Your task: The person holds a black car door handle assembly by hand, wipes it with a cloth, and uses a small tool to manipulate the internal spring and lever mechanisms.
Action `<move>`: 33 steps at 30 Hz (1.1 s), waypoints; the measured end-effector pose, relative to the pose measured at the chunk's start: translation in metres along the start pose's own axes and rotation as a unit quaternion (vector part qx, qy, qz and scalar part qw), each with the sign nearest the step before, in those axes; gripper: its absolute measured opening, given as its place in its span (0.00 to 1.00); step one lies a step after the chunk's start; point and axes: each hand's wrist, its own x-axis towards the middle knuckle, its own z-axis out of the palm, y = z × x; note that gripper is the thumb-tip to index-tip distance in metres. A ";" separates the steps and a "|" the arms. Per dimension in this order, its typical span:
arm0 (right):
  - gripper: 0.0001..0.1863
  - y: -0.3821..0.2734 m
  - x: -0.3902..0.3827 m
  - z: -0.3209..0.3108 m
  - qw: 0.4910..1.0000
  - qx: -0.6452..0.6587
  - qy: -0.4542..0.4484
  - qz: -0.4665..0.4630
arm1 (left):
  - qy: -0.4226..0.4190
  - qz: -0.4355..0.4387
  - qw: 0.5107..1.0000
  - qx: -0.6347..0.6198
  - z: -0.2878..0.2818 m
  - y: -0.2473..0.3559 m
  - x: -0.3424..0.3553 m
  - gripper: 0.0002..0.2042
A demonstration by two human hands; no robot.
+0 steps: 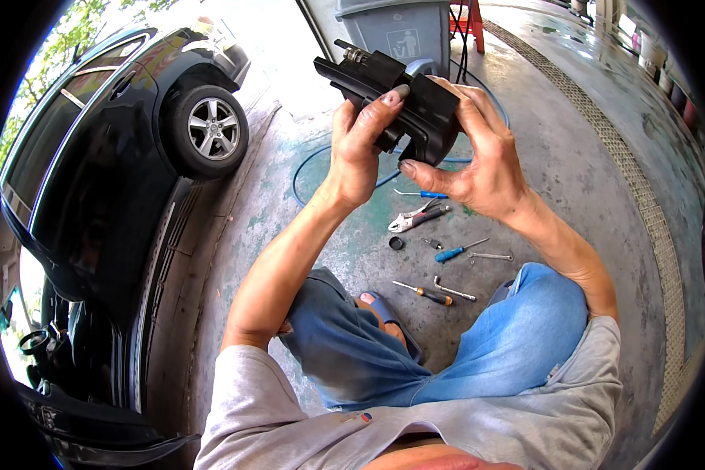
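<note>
Currently, from the head view, I see my left hand (358,149) and right hand (478,160) both closed around the black plastic car part (392,98), held up above the concrete floor (587,180). Pliers (417,217) and screwdrivers (454,252) lie untouched below, so I judge the work unfinished.

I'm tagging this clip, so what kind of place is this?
Probably a car repair yard or garage forecourt: a black car with an open door, hand tools scattered on the concrete floor, and a blue hose.

car (117,157) left | tools (439,251) on floor (572,180) | bin (395,31) behind
</note>
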 end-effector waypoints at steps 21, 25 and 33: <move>0.45 0.000 0.001 -0.002 0.998 -0.050 -0.002 -0.027 | -0.036 0.006 0.999 -0.018 0.017 0.008 -0.001 0.24; 0.45 0.001 -0.001 -0.001 0.999 -0.049 -0.004 -0.024 | -0.048 -0.012 0.999 -0.019 0.014 0.006 0.002 0.24; 0.47 0.001 -0.002 0.004 0.997 -0.079 0.007 -0.018 | 0.033 -0.004 0.996 -0.086 0.027 0.000 0.000 0.26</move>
